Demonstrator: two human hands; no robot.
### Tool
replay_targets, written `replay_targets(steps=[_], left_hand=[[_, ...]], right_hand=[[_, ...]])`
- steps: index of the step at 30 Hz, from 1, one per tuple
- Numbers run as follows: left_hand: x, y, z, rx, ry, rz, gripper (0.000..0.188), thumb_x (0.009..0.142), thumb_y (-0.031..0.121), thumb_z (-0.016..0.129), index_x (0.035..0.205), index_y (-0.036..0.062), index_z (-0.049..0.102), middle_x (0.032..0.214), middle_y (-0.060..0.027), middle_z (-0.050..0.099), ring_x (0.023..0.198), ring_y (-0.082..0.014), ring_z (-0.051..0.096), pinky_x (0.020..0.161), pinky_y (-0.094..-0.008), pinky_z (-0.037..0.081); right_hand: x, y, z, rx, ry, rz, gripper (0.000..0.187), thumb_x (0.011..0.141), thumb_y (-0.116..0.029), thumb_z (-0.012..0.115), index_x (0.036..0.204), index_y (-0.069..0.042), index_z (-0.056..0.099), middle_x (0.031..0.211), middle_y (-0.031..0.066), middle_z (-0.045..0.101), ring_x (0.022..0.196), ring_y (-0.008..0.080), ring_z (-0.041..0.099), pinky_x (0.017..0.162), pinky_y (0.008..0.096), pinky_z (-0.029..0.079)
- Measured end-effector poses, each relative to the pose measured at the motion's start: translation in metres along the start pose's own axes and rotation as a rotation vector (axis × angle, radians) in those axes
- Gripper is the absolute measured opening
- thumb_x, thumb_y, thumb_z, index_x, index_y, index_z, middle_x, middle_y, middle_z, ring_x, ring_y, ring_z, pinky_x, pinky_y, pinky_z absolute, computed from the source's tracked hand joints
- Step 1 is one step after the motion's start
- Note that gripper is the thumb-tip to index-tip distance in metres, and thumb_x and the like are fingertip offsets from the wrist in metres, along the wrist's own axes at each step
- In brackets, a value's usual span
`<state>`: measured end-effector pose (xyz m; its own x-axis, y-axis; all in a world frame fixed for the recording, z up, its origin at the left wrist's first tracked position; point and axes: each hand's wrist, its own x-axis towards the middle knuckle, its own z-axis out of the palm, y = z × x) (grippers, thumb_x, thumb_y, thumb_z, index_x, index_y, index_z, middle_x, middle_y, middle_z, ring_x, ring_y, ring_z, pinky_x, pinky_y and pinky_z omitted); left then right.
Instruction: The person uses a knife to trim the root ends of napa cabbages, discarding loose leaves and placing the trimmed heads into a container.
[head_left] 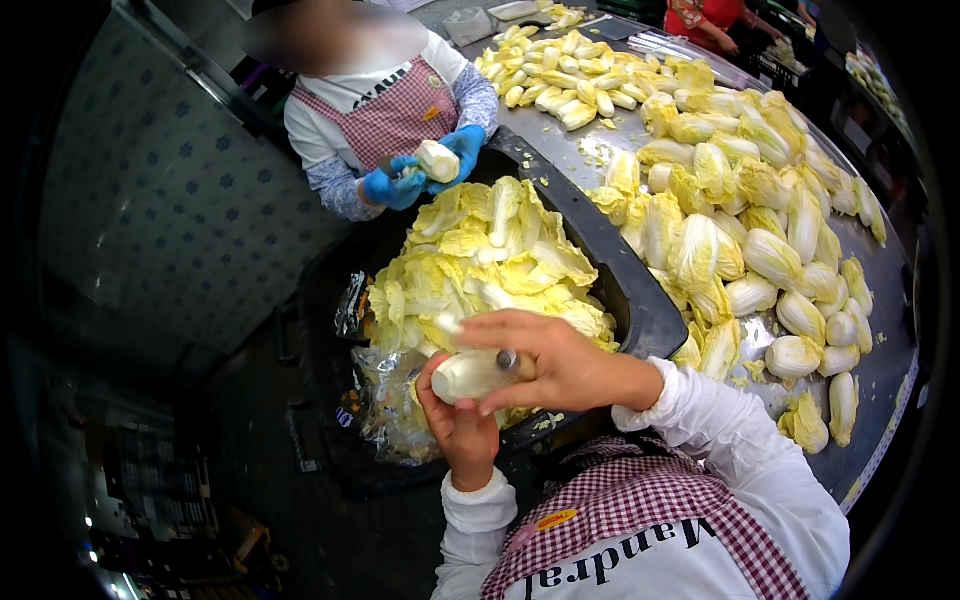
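Left hand (465,430) curls round the pale cabbage (455,381), steadying it above the black bin (643,310), where anything loose would land on the leaves (480,255) below; right hand (565,362) pinches a tool handle (512,363), its working end unclear. Off right, whole cabbages (775,258) lie heaped on the table (880,390), handily near.

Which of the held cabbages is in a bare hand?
The pale cabbage in the wearer's left hand; the co-worker's cabbage, farther off, is in blue gloves.
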<state>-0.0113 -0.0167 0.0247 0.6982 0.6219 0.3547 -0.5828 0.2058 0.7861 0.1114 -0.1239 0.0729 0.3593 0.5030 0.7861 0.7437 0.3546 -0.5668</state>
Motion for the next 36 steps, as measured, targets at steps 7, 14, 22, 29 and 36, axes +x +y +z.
replay_targets(steps=[7, 14, 22, 29, 36], left_hand=[[0.003, 0.007, -0.008, -0.184, 0.053, -0.029, 0.056, 0.092, 0.037, 0.059, 0.134, 0.0066, 0.038, 0.129, -0.0059, 0.049, 0.12, -0.0228, 0.047, 0.105, -0.0415, 0.035], [0.021, 0.017, -0.027, -0.776, 0.201, -0.132, 0.046, 0.097, 0.03, 0.049, 0.135, 0.0053, 0.042, 0.125, -0.0084, 0.054, 0.11, -0.0234, 0.051, 0.093, -0.0397, 0.038], [0.015, 0.02, -0.018, -0.623, 0.095, -0.238, 0.051, 0.087, 0.056, 0.056, 0.109, 0.0092, 0.056, 0.11, -0.0095, 0.054, 0.102, -0.0239, 0.051, 0.083, -0.0364, 0.044], [0.016, 0.006, 0.011, -0.439, -0.042, -0.258, 0.081, 0.076, 0.082, 0.035, 0.108, 0.0104, 0.055, 0.11, -0.0051, 0.052, 0.102, -0.0212, 0.05, 0.085, -0.0352, 0.045], [0.016, -0.019, 0.057, 0.388, -0.267, -0.071, 0.091, 0.076, 0.083, 0.025, 0.115, 0.0031, 0.045, 0.1, -0.0048, 0.049, 0.092, -0.014, 0.05, 0.083, -0.0296, 0.045]], right_hand=[[-0.003, -0.022, -0.008, 0.305, 0.044, 0.603, 0.018, 0.088, -0.016, 0.066, 0.096, -0.003, 0.056, 0.076, 0.0047, 0.062, 0.062, 0.0153, 0.06, 0.054, 0.0276, 0.048], [-0.012, -0.003, -0.021, 0.472, 0.428, 0.71, 0.017, 0.091, -0.016, 0.061, 0.098, -0.002, 0.054, 0.074, 0.0038, 0.06, 0.052, 0.0075, 0.055, 0.044, 0.022, 0.043], [-0.004, -0.014, -0.019, 0.264, -0.073, 0.856, 0.03, 0.086, -0.018, 0.069, 0.11, -0.002, 0.062, 0.089, 0.0113, 0.068, 0.076, 0.0176, 0.067, 0.067, 0.0297, 0.052], [-0.026, -0.031, -0.009, 0.254, -0.102, 0.431, 0.036, 0.075, -0.023, 0.079, 0.104, -0.003, 0.068, 0.089, 0.0106, 0.067, 0.081, 0.022, 0.064, 0.074, 0.0303, 0.05], [-0.042, -0.033, -0.049, 0.063, 0.161, 0.32, 0.039, 0.075, -0.021, 0.078, 0.109, -0.005, 0.067, 0.096, 0.0112, 0.066, 0.087, 0.0247, 0.064, 0.077, 0.0321, 0.049]])
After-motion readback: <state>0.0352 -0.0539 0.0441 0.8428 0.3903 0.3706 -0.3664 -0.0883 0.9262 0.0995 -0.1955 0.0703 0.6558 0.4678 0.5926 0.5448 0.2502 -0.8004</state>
